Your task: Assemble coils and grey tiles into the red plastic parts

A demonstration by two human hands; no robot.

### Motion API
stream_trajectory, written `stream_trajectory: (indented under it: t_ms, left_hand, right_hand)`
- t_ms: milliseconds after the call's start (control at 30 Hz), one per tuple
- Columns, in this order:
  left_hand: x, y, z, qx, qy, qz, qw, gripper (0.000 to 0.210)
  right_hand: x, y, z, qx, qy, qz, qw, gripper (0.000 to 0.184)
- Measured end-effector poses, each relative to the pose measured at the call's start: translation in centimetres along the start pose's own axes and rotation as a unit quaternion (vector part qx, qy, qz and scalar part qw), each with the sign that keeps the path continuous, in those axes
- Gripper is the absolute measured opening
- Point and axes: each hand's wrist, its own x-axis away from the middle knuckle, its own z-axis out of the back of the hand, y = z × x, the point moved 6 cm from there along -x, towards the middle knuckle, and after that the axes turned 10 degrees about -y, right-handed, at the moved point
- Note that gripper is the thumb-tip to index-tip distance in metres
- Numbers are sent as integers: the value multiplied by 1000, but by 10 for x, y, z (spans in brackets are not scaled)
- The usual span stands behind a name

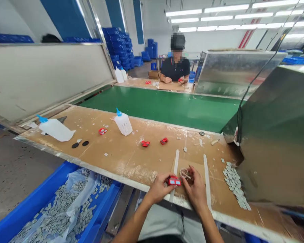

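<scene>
My left hand (160, 187) is closed on a small red toy car (174, 181), which has pale window panels facing up. Close beside it, my right hand (197, 189) curls around a small round white dish (184, 172) at the table edge. A thin pale stick (188, 176) lies across that dish and runs in between the right fingers; the exact grip is partly hidden. Farther up the table are more red toy cars, one (164, 141) ahead of my hands, another (145, 143) to its left, and a red piece (102, 131) farther left.
Strips of white tape (206, 182) flank my hands. Small grey pieces (234, 184) are heaped at right, beside a metal panel (276, 141). White bottles (123, 124) stand or lie leftward. A blue bin (63, 202) holds grey pieces. Beyond the green belt (167, 103) sits a co-worker (176, 69).
</scene>
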Motion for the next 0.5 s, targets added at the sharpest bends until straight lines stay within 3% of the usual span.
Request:
stream_trajectory:
  t_ms: [200,367,500]
  left_hand:
    - [0,-5,1,17,-23,-6,1000,29]
    - [1,-8,0,50,-38,1,998,34]
    - [2,-7,0,58,-35,-6,998,33]
  right_hand:
    - [3,-19,15,21,-4,30,999,47]
    - [4,-30,30,46,-11,35,998,22]
    - [-3,-35,29,42,-11,37,998,24]
